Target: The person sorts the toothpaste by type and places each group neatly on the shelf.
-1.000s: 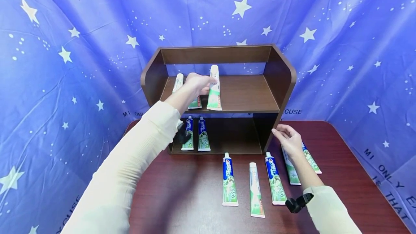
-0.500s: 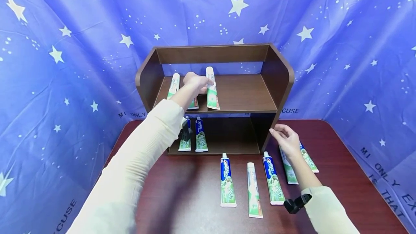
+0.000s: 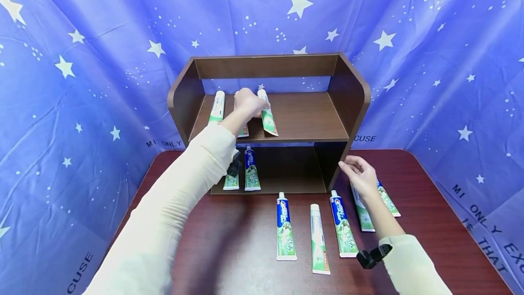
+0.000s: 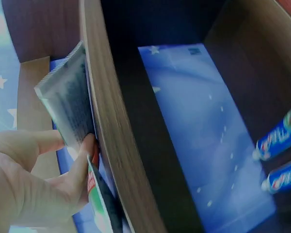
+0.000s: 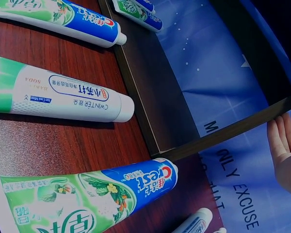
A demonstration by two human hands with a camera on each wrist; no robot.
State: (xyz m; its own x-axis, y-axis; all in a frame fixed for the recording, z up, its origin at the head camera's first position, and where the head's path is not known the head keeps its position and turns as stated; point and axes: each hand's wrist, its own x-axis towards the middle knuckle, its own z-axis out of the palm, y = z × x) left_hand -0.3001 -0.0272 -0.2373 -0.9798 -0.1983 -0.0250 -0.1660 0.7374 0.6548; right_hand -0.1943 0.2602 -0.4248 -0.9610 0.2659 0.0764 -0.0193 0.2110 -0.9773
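Observation:
My left hand (image 3: 250, 103) pinches a white-and-green toothpaste tube (image 3: 269, 119) over the upper board of the brown two-tier shelf (image 3: 307, 115). In the left wrist view, thumb and fingers lie on either side of this tube (image 4: 70, 99), and a second green-and-white tube (image 4: 101, 199) stands just beside them. Partly behind the left hand and arm, two similar tubes rest on the upper board, one of them a white-capped tube (image 3: 217, 107). My right hand (image 3: 362, 177) grips the front edge of the shelf's right side panel, fingers (image 5: 280, 136) on its outer face.
Two blue-and-green Crest tubes stand in the lower tier, one of them a right-hand tube (image 3: 251, 170). Several tubes lie on the red-brown table (image 3: 245, 240) before the shelf and at its right, including a white-green tube (image 3: 319, 240). A starry blue curtain (image 3: 262, 12) surrounds everything.
The held tube's cap end has sunk towards the upper board, the left hand moving with it. The right hand keeps its grip on the side panel. The head view has shifted slightly.

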